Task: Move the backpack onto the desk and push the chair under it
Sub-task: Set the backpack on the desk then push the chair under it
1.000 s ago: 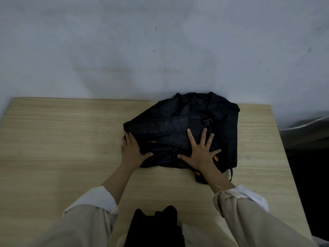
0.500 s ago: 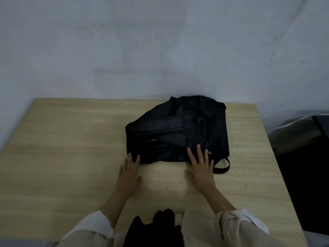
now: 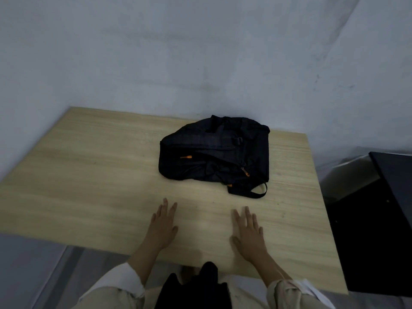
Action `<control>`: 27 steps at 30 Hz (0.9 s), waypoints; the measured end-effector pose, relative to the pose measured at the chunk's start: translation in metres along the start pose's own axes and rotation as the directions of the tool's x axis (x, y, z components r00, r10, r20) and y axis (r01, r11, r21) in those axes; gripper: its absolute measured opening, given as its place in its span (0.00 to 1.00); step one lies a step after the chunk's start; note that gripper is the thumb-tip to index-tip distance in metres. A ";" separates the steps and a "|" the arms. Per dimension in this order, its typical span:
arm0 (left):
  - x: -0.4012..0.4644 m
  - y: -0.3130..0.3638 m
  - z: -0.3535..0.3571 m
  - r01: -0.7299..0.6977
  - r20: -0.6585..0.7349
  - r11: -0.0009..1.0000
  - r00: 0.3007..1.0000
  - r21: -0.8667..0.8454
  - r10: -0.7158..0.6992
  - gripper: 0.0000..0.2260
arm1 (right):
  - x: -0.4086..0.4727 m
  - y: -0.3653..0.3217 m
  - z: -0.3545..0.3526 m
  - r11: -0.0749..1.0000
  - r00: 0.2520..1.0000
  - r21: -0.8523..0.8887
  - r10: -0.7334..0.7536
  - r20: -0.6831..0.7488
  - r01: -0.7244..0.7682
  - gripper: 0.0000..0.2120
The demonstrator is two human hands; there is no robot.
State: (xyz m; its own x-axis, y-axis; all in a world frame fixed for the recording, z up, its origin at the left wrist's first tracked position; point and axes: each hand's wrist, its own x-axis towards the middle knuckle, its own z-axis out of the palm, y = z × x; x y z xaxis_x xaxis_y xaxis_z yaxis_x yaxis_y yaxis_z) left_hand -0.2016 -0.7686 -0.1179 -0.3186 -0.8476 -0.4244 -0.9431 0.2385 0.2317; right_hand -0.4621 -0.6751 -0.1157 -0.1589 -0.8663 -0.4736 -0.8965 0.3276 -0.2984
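Observation:
A black backpack (image 3: 214, 155) with orange zipper pulls lies flat on the light wooden desk (image 3: 89, 175), near the back right by the wall; a strap loop sticks out at its front right corner. My left hand (image 3: 161, 228) and my right hand (image 3: 248, 233) are over the desk's front part, palms down, fingers apart, holding nothing. Both are well clear of the backpack. No chair is in view.
A pale wall stands directly behind the desk. To the right of the desk is a dark, low piece of furniture (image 3: 379, 219). Grey floor (image 3: 33, 270) shows at the lower left. Dark clothing (image 3: 196, 286) hangs below me at the desk's front edge.
Both hands have left the backpack and drawn back toward the desk's front edge. The view has pulled away, so the backpack sits farther off.

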 end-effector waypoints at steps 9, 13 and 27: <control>-0.111 0.055 0.060 0.032 -0.078 0.989 0.996 -0.146 -0.044 0.32 | -0.082 0.050 0.014 0.996 0.994 -0.020 -0.092 -0.051 0.091 0.38; -0.162 0.074 0.090 0.007 -0.147 0.965 0.988 -0.263 -0.047 0.33 | -0.119 0.061 0.033 0.990 0.988 0.034 -0.136 -0.073 0.139 0.38; -0.294 0.047 0.144 0.102 -0.214 0.950 0.962 -0.294 -0.170 0.29 | -0.207 0.042 0.090 0.965 0.965 0.002 -0.260 -0.040 0.261 0.36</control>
State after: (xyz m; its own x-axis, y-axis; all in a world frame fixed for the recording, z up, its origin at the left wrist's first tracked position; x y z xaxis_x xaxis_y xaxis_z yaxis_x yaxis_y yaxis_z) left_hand -0.1662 -0.4398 -0.1083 -0.1261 -0.9573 -0.2601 -0.9007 0.0005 0.4345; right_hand -0.4299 -0.4483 -0.1047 0.0635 -0.9359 -0.3464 -0.9059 0.0915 -0.4135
